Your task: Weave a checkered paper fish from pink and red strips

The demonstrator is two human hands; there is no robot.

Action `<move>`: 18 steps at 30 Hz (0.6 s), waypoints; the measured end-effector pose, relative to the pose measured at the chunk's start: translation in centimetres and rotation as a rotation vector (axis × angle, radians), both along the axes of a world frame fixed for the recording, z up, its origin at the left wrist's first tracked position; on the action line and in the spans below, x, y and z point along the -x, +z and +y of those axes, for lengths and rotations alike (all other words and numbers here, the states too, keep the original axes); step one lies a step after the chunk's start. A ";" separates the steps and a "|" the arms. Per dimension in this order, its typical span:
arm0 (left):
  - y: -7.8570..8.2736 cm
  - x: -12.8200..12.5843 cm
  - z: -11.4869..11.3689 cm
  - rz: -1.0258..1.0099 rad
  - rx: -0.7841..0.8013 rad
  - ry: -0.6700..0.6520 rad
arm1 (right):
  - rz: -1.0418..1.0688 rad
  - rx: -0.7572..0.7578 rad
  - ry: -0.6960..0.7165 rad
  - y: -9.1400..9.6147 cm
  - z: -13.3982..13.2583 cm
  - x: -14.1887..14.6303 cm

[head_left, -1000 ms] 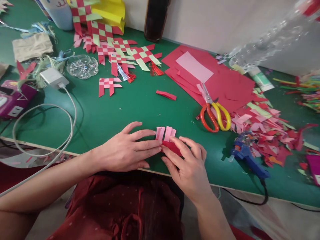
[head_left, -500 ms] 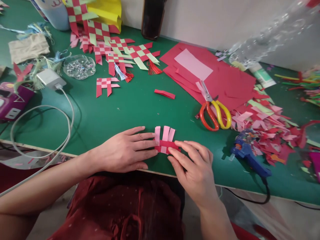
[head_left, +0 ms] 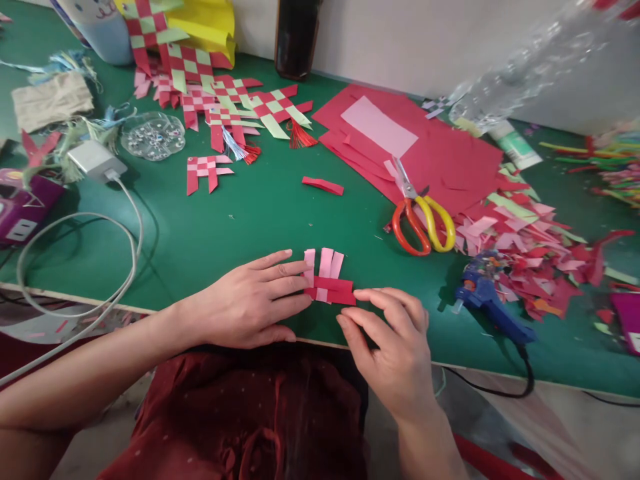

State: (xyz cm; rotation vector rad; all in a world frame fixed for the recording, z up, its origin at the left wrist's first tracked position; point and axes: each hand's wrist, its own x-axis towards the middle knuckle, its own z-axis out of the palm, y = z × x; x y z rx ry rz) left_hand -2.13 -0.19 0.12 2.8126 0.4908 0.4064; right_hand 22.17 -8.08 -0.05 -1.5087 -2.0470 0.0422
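Bare green worktop (head_left: 260, 220) lies open from the half-woven strips (head_left: 327, 283) toward eleven and twelve o'clock, broken only by a loose red strip (head_left: 323, 185) at twelve. Scissors (head_left: 423, 223) bar two o'clock. A glue gun (head_left: 487, 303) and scrap heap (head_left: 530, 247) crowd three. At nine, beyond the left hand (head_left: 245, 303), a white cable (head_left: 80, 215) loops.

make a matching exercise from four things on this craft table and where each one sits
Things:
1. scissors
2. glue gun
3. white charger
4. half-woven strips

Places:
a. touched by the fingertips of the left hand
b. far left, near the clear tray
c. blades on the red paper sheets
d. beside the scrap heap, to the right of the right hand

Pairs: 1-c, 2-d, 3-b, 4-a
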 end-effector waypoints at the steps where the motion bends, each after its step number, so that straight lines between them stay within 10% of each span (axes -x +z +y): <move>1: 0.1 -0.2 0.0 0.001 -0.008 -0.003 | -0.015 0.003 -0.003 0.0 -0.3 0.1; 18: -0.4 -0.9 0.1 0.006 0.002 0.015 | -0.131 0.060 -0.049 -0.5 -0.6 0.7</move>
